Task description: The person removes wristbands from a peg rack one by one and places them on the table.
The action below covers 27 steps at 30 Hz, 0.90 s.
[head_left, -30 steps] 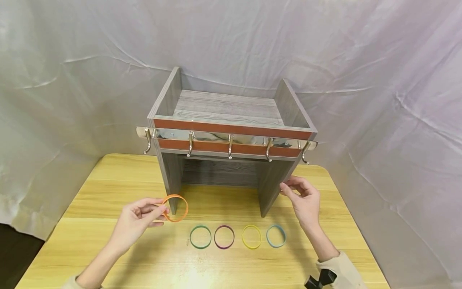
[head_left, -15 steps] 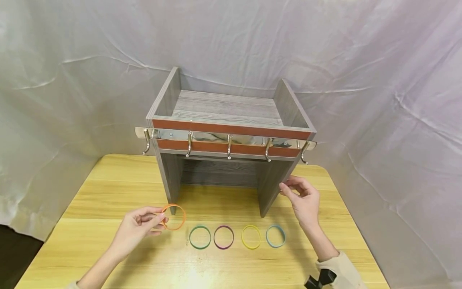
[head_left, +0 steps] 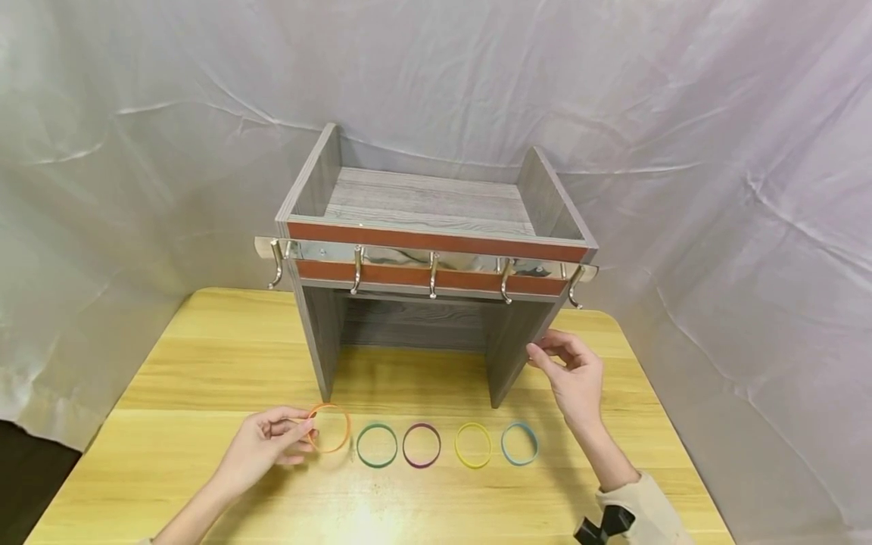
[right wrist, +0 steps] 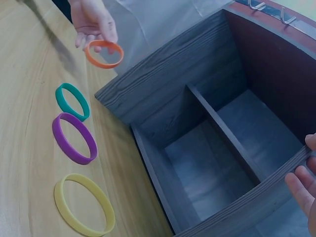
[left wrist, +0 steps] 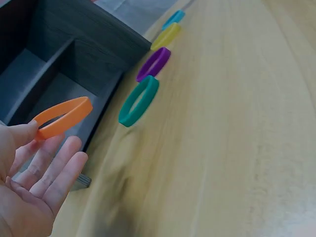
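In my left hand (head_left: pixel 255 450), the thumb and fingers pinch an orange wristband (left wrist: pixel 66 120) by its left side. It hangs just above the wooden table, left of a green wristband (head_left: pixel 377 466). Purple (head_left: pixel 421 466), yellow (head_left: pixel 474 466) and blue (head_left: pixel 521 463) wristbands continue that row to the right, lying flat. Behind them stands a grey wooden shelf (head_left: pixel 429 198). My right hand (head_left: pixel 575 382) holds the front edge of its right side panel; in the right wrist view the thumb and the fingers (right wrist: pixel 299 187) lie on opposite sides of that edge.
Across the shelf's front runs a metal rail with several hooks (head_left: pixel 433 276) sticking out toward me. The table (head_left: pixel 409 518) extends in front of the row. Grey-white sheeting (head_left: pixel 436 83) encloses the back and sides.
My left hand has lowered the orange wristband toward me, from beside the shelf's left leg to level with the row. The right hand stays at the side panel.
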Available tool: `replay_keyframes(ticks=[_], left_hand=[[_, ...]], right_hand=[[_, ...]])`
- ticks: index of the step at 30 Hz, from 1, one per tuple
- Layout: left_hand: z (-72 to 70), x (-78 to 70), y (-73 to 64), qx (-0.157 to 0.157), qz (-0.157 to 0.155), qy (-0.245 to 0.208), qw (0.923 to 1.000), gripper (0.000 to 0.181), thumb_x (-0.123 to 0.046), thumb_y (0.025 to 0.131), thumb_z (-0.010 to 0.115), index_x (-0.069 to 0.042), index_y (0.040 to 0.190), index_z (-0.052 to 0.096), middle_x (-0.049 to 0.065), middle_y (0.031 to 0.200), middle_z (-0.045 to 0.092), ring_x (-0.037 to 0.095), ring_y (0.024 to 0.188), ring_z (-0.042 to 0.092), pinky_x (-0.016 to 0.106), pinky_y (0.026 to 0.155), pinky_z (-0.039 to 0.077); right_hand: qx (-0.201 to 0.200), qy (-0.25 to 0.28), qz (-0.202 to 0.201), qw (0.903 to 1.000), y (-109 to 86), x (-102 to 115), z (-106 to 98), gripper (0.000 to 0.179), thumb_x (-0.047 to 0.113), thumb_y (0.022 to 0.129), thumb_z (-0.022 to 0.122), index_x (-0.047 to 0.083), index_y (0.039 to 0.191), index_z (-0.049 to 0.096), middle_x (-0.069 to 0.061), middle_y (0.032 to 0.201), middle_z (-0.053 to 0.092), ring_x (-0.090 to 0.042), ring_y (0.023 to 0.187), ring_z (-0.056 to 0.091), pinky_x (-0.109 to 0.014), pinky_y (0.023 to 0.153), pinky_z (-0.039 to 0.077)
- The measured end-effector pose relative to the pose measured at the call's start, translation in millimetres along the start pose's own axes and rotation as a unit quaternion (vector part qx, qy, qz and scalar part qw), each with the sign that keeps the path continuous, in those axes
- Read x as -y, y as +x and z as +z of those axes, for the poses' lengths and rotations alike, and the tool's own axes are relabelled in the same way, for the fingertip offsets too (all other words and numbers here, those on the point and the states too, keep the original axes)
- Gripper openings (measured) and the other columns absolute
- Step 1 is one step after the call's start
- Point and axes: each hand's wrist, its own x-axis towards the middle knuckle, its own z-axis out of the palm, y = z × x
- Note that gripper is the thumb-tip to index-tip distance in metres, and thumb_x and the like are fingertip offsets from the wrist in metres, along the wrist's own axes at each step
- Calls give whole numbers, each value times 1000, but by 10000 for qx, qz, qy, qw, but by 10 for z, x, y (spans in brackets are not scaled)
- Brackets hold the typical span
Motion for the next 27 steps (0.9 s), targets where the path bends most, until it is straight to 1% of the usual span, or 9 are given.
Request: replay_keyframes(ticks=[5,10,15,18,22,27], left_hand=[[-19,80,-13,90,-114,-6,9999,50,-19,104,67,16,138,54,10,106,81,16,88,79,39,80,70],[0,147,-32,185,-214,-83,9996,51,-21,105,67,15,139,53,6,106,82,16,89,79,38,79,70],[18,202,-26,289,-299,-97,9991,52,-21,105,66,15,139,53,5,105,82,14,87,79,35,77,70],[30,227,-27,324,-409,-128,9986,52,-22,105,66,15,139,52,5,104,81,13,86,78,33,76,70],[62,246,-31,327,-560,-157,9978,54,-24,105,67,15,139,52,8,106,81,14,85,78,32,75,70],[85,258,-22,365,-581,-108,9976,55,-26,105,67,15,140,52,13,107,80,14,85,78,31,74,70]], right_hand=[[16,3,-27,10000,6,3,-2,23,-21,84,75,-21,105,65,0,87,74,-8,75,73,-26,65,68],[34,38,-24,10000,7,3,-5,23,-21,84,75,-21,104,65,0,87,74,-8,76,73,-25,65,68],[26,9,-29,10000,1,6,-3,23,-21,84,75,-21,104,64,1,86,74,-8,76,73,-24,65,68],[14,1,-16,10000,-2,6,-1,23,-21,84,75,-21,104,65,1,87,74,-8,75,73,-24,65,68],[21,21,-4,10000,-3,3,-1,22,-21,84,75,-21,104,64,1,87,74,-8,76,73,-24,65,68],[35,41,-33,10000,1,-2,-2,22,-21,84,75,-21,104,65,0,87,74,-8,76,73,-27,65,68]])
